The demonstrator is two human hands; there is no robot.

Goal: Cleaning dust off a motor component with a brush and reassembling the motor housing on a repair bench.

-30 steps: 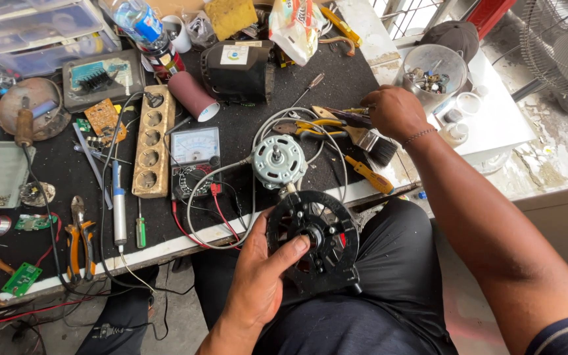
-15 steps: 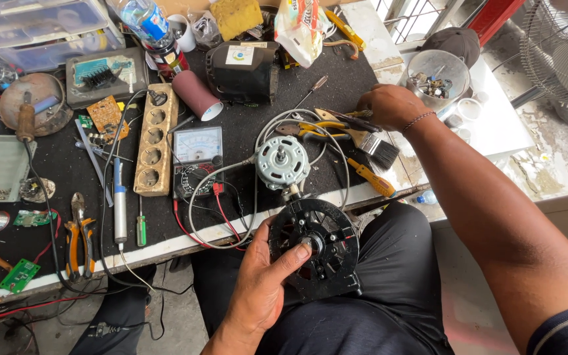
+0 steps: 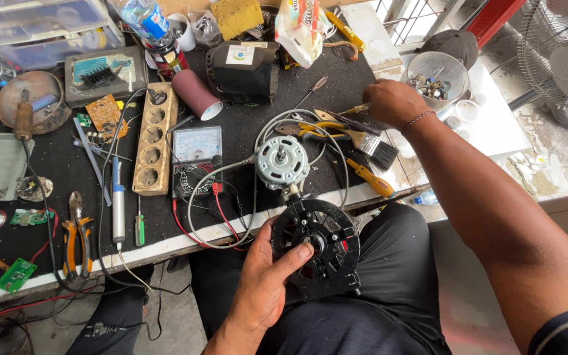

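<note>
Housing: round black plastic fan motor housing [image 3: 317,246] rests on the lap, flat face up, below the silver motor [image 3: 282,162].
Left hand: left hand [image 3: 267,279] grips its rim, thumb on the hub.
Right hand: right hand [image 3: 392,102] has moved farther up the bench, fingers curled among tools; whether it pinches one, cannot tell.
Container: clear round bowl [image 3: 458,66] holds small metal parts.

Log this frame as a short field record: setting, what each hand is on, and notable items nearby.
setting: cluttered workbench with a black mat, seen from above
left hand: holds a black round fan motor housing on the lap, thumb near its hub
right hand: reaches over tools at the bench's far right, by a paintbrush
fan motor: on the bench edge, wires looped around it
nearby: analog multimeter, wooden socket strip, orange-handled pliers
</note>
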